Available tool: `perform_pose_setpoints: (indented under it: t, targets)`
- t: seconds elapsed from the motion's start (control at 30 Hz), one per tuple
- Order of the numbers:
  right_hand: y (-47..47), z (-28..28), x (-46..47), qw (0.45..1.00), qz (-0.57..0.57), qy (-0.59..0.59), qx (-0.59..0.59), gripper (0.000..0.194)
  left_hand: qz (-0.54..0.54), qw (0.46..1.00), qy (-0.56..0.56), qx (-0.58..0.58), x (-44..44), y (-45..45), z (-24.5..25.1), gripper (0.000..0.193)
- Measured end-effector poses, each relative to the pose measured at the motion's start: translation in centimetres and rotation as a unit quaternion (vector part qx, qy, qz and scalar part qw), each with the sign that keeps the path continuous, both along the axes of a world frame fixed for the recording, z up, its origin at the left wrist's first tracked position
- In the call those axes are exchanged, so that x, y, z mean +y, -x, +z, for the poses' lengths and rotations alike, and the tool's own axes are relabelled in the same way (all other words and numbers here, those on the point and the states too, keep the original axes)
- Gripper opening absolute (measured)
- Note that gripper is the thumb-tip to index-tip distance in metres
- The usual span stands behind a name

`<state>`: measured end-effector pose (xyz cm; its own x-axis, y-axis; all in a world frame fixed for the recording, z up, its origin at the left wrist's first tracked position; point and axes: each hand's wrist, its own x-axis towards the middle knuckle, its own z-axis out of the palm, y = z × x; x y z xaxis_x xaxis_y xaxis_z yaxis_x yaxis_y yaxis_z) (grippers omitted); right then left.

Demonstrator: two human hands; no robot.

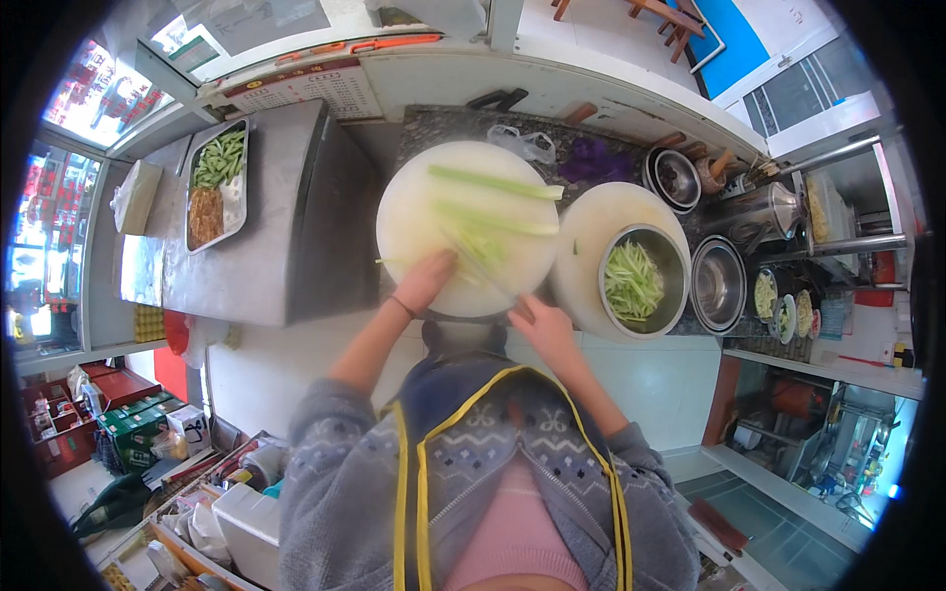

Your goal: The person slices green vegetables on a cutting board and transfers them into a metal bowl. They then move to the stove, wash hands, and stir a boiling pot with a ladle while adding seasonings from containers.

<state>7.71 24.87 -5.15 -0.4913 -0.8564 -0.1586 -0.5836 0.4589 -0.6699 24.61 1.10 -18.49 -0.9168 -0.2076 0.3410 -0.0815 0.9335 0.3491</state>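
A round pale cutting board (403, 188) lies before me on the dark stone counter. My right hand (543, 325) grips a knife (484, 273) at the board's near right edge, its blurred blade slanting far-left across the board. My left hand (429, 277) is on the near left of the board, fingers curled down over a celery piece, mostly hidden, whose thin end (390, 260) sticks out leftward. Cut celery (484, 244) lies along the blade. Beyond it are two long celery stalks, one farther off (495, 182) and one nearer (491, 216).
On the right, a second round board (580, 273) carries a steel bowl (671, 314) of cut celery. Stacked steel basins (718, 284) stand beyond it. A clear plastic bag (521, 140) and purple bag (597, 161) lie behind. Leftward, a metal tray (235, 199) holds green pieces and brown food.
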Motion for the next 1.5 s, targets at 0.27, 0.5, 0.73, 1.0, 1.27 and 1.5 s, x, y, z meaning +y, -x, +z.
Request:
perform_pose_setpoints:
  t: [0.27, 0.5, 0.73, 1.0, 1.27, 1.5]
  targets:
    - [-0.8, 0.6, 0.4, 1.000, 0.001, -0.018, -0.019, 0.034, 0.001, 1.000, -0.005, -0.009, 0.3, -0.1, -0.8, 0.036]
    - [0.0, -1.1, 0.3, 0.996, 0.029, -0.039, 0.071, 0.032, -0.034, 0.999, -0.004, -0.016, 0.0, -0.2, -1.3, 0.037]
    - [0.2, -2.1, -1.1, 0.998, 0.017, -0.038, 0.043, 0.031, -0.062, 0.998, 0.026, 0.011, 0.3, -0.4, 0.9, 0.038]
    - [-0.8, -1.9, -0.5, 0.999, 0.041, 0.012, 0.026, 0.034, 0.045, 0.995, 0.079, -0.036, -0.5, -4.0, 3.9, 0.041]
    - [-0.1, -1.8, -0.4, 0.999, -0.042, -0.028, -0.009, 0.038, 0.035, 0.999, 0.001, 0.034, -1.1, -0.5, 3.0, 0.035]
    - [0.3, -1.3, 0.2, 0.999, 0.010, -0.037, 0.018, 0.036, 0.100, 0.993, 0.013, 0.066, -0.5, -1.7, 3.2, 0.030]
